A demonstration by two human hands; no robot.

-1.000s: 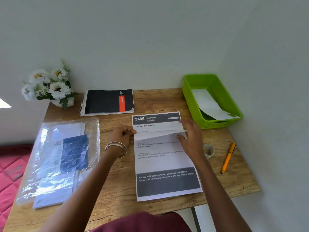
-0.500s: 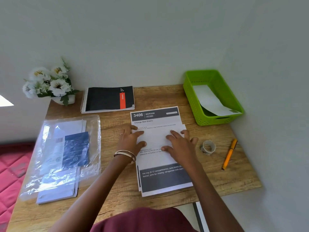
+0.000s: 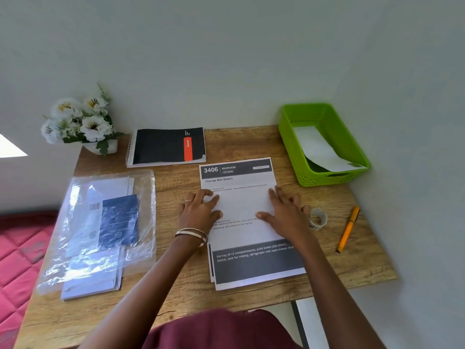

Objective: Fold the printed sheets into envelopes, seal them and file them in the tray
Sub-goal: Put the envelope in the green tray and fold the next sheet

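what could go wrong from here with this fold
The top printed sheet lies skewed on the sheets beneath, so both flat hands, left hand and right hand, may crease it crooked. Pressing could also slide the stack on the table. The tape roll sits beside the right hand and could get knocked.

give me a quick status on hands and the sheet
Left hand and right hand flat, pressing folded printed sheet. Green tray holds one envelope. Tape roll beside right hand, nothing blocking.

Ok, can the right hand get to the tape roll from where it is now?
Probably yes. The right hand lies flat on the printed sheet, and the tape roll stands just beside it on bare table, nothing between them.
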